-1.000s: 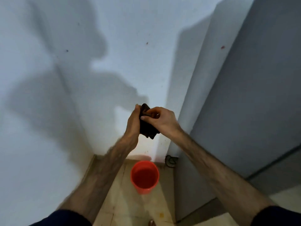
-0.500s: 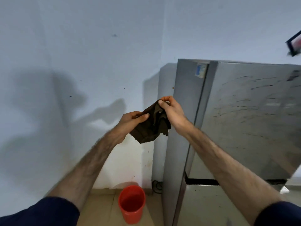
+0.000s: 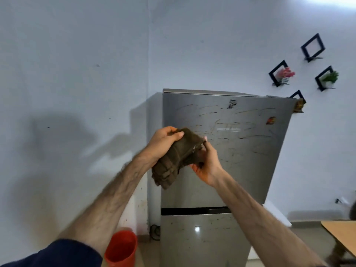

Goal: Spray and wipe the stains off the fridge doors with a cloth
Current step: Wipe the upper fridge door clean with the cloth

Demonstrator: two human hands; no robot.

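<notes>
Brown cloth [image 3: 179,157] at frame centre, held up in front of the upper fridge door [image 3: 240,151], bunched between both hands. Left hand [image 3: 163,143] grips its top end, thumb over the cloth's upper edge, fingers curled behind. Right hand [image 3: 208,164] holds the right side, palm toward cam, fingers wrapped round the back; only one fingertip shows above the fabric, rest hidden. Lower end of cloth hangs free below left wrist, thick folded layers, ribbed/terry look, small pale thread mid-right. Can't tell if cloth touches the door. Upper door is steel-grey w/ dark streaky smears across it, a dark blotch near the top edge, small orange sticker at right. Lower fridge door [image 3: 202,241] cut off at frame bottom, few specks. Red bucket [image 3: 121,249] bottom left-centre, partly cut off by frame edge and sleeve.
</notes>
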